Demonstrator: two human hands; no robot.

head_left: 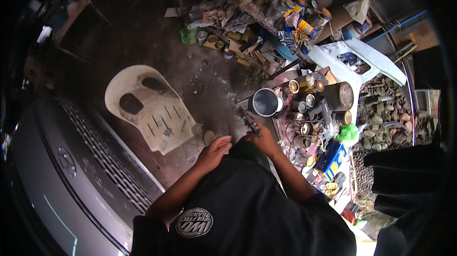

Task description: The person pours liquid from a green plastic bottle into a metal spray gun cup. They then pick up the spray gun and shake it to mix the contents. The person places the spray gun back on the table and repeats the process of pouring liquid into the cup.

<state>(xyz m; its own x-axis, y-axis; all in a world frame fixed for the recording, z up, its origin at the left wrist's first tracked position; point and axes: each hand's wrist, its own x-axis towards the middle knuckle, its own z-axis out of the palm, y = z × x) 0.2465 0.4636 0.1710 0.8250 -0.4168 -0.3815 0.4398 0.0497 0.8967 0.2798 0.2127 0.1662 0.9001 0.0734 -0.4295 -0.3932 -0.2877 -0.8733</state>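
My right hand [261, 138] is closed on a dark metal tool [250, 123], which looks like a spray gun, just below a white-rimmed bucket [277, 106] with dark grey inside. My left hand [216, 147] is curled at the front of my dark shirt, left of my right hand; a small pale bit shows under its fingers, too small to name. Beside my right arm is a cluttered table holding several paint cans [343, 95], a green plastic bag [349, 132] and a blue box [332, 158].
A dirty white plastic chair [162, 122] stands front-left. A grey car front [81, 184] lines the left side. A crowded shelf [257, 3] of cans and rags is at the back. A white panel [376, 60] and stones [381, 118] are at the right.
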